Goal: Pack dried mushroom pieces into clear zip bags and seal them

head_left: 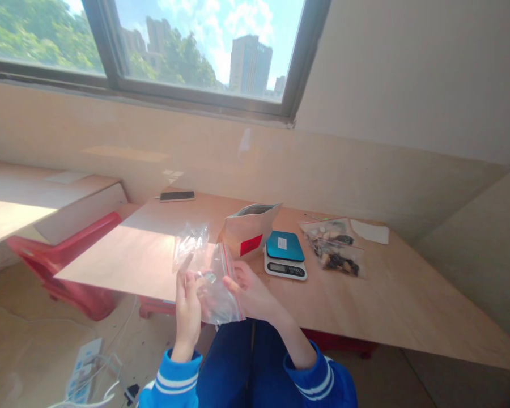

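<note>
A clear zip-lock bag [221, 303] with a red zip line is held up between my hands at the table's front edge. My left hand [188, 306] is closed on the bag's left side. With thumb and fingers, my right hand [250, 289] pinches the zip edge on the right. Another clear plastic bag [190, 243] lies on the table just behind. A brown paper pouch [242, 229] with a red label stands with its mouth open beyond my right hand. Beside it is a kitchen scale [285, 267] with a blue top and a small display.
Two clear bags of dark and pale dried pieces [338, 255] lie right of the scale, near a white paper [369, 231]. A phone [177, 196] rests at the back left. A red plastic chair [76, 272] and a power strip [84, 368] are at left.
</note>
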### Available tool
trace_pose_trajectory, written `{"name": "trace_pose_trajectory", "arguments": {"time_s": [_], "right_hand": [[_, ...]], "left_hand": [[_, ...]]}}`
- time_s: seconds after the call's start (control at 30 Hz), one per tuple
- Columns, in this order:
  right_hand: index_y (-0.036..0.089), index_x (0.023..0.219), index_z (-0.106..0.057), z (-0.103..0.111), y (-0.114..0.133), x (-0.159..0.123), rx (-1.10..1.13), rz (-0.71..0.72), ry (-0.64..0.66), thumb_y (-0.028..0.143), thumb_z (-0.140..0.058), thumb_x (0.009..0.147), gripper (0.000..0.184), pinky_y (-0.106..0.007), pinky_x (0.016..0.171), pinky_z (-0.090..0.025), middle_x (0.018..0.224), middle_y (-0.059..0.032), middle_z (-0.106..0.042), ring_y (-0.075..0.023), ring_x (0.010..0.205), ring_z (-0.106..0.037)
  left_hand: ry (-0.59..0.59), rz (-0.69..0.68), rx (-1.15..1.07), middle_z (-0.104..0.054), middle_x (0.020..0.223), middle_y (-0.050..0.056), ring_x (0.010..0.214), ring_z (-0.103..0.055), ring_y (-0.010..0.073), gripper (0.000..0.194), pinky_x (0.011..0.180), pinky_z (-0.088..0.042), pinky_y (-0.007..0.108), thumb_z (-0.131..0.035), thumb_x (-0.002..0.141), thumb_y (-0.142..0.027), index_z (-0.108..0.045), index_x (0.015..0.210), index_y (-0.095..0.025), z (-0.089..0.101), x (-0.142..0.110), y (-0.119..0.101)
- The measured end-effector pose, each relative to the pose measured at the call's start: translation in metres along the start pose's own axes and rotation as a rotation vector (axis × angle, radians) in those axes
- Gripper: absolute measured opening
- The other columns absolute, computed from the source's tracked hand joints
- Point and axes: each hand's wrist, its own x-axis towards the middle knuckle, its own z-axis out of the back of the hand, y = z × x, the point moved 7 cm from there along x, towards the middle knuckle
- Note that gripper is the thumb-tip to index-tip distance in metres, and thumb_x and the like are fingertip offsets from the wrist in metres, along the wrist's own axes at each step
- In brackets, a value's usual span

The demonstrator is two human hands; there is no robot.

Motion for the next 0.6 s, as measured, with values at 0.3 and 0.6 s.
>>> {"name": "trace_pose_trajectory", "arguments": {"time_s": [0.3,0.6], "right_hand": [[0.018,0.086,-0.059,-0.015,0.019,0.010,0.092,0.115,-0.028,0.029,-0.062,0.080,0.013,-0.035,0.080,-0.052,0.085,-0.0056,-0.073,-0.0214,0.085,-0.070],[0.017,0.103,-0.060,0.121,-0.009,-0.018,-0.327,0.185,-0.287,0.041,-0.045,0.092,0.030,-0.035,0.079,-0.051,0.100,-0.0094,-0.069,-0.0187,0.087,-0.065]], "left_hand": [[0.028,0.035,0.151,-0.073,0.077,0.001,0.028,-0.035,0.0046,0.043,0.023,-0.028,0.017,-0.059,0.080,-0.055,-0.062,0.107,-0.022,0.028,0.018,-0.020],[-0.155,0.041,0.150,-0.073,0.089,0.002,0.033,-0.046,0.0069,0.036,0.026,-0.032,0.016,-0.058,0.082,-0.044,-0.059,0.114,-0.027,0.072,0.054,-0.021]]}}
